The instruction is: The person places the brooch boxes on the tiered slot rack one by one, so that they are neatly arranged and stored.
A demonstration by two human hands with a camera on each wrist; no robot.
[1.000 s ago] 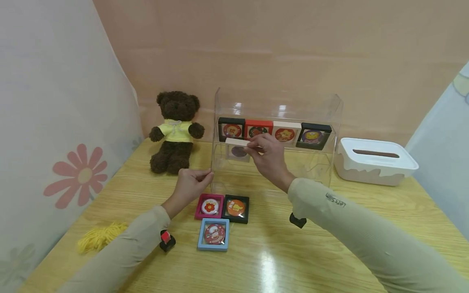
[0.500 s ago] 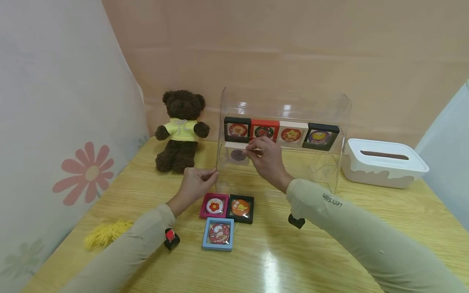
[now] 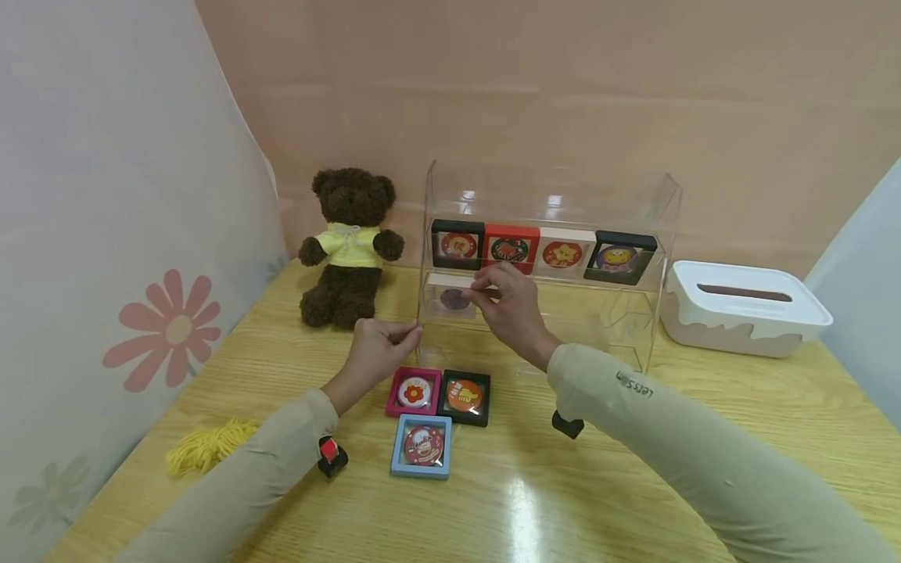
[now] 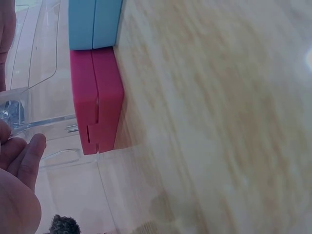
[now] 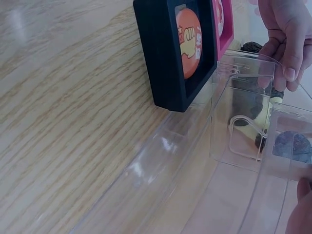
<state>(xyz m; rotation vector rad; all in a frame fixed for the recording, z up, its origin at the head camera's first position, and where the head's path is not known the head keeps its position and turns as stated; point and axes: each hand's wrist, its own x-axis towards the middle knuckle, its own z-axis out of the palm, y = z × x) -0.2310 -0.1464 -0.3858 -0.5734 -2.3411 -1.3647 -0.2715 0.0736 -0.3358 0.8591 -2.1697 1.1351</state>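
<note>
In the head view, my right hand [image 3: 514, 309] pinches a pale square badge frame [image 3: 449, 280] by its right end. That frame, with a dark round badge inside, stands at the left end of the lower tier of a clear acrylic display rack [image 3: 549, 178]. With thumb and fingers, my left hand [image 3: 373, 352] pinches the rack's left side edge; the left wrist view shows the fingers [image 4: 31, 158] at the clear edge. In front lie a magenta frame [image 3: 414, 392], a black frame [image 3: 464, 397] and a light blue frame [image 3: 421, 446], each holding a round badge.
Along the rack's upper tier stand a black frame [image 3: 457, 245], a red frame [image 3: 511, 249], a white frame [image 3: 565, 253] and a tilted black frame [image 3: 619, 258]. A brown teddy bear [image 3: 349, 242] sits left, a white tissue box [image 3: 746, 309] right, yellow yarn [image 3: 211, 447] front left.
My right hand has shifted the pale frame left, close to the rack's left side. My left hand keeps its pinch on the rack edge. The head view has turned slightly.
</note>
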